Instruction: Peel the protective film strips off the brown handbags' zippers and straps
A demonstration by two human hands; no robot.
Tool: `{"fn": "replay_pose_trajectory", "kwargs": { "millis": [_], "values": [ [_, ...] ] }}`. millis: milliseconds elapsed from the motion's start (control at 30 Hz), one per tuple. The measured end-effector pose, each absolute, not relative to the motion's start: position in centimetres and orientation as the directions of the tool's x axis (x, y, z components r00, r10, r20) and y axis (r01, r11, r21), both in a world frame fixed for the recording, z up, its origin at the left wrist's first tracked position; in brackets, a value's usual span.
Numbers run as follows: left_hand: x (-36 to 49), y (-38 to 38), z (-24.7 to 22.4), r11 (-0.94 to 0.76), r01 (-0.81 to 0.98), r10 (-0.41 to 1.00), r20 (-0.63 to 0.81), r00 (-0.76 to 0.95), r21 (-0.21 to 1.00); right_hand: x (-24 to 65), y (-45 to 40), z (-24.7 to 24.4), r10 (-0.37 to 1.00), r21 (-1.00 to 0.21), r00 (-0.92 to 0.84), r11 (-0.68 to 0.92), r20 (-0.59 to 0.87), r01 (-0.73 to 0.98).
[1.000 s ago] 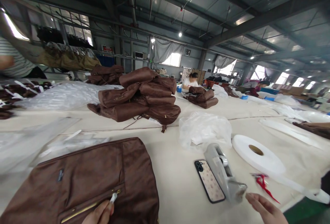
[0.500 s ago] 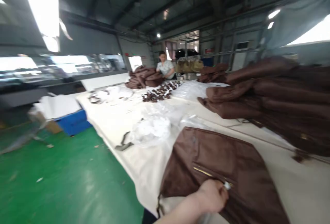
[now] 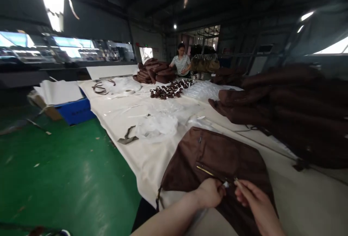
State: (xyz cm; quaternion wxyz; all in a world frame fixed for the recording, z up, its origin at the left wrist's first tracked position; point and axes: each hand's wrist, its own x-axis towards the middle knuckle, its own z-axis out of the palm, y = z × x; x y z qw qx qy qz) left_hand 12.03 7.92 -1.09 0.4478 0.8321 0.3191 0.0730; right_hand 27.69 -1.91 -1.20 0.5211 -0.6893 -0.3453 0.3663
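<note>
A dark brown bag (image 3: 233, 152) lies on the table in front of me, with a gold-toothed zipper (image 3: 205, 170) across its face. My left hand (image 3: 210, 193) is closed at the zipper's right part, its fingertips around a small whitish piece (image 3: 226, 184) that looks like a wrapped zipper pull. Just to the right, my right hand (image 3: 251, 196) is closed in a pinch over the bag near the zipper's end. A tiny light-coloured bit shows at its fingertips, too small to name.
Clear plastic bags (image 3: 157, 125) and a dark strap (image 3: 129, 136) lie beyond the bag. Stacked brown bags (image 3: 282, 109) fill the right side. Small brown pieces (image 3: 168, 90) lie farther back. A person (image 3: 181, 62) stands at the far end. A blue box (image 3: 74, 111) is on the left.
My right hand has come into view from the right, beside my left hand at the zipper. My left hand stays closed on the whitish piece. The view has shifted slightly.
</note>
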Motion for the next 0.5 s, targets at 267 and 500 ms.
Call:
{"fn": "replay_pose_trajectory", "kwargs": {
  "millis": [267,500],
  "values": [
    [11.9,8.2,-1.1,-0.474,0.398,0.558,-0.082,0.826,0.785,25.9,-1.2,-1.1,0.894,-0.959,0.346,-0.264,-0.284,-0.107],
    [11.8,8.2,-0.8,-0.507,0.368,0.525,-0.06,0.849,0.779,25.6,-0.4,-1.7,0.871,-0.915,0.332,-0.399,-0.361,0.052]
  ]
}}
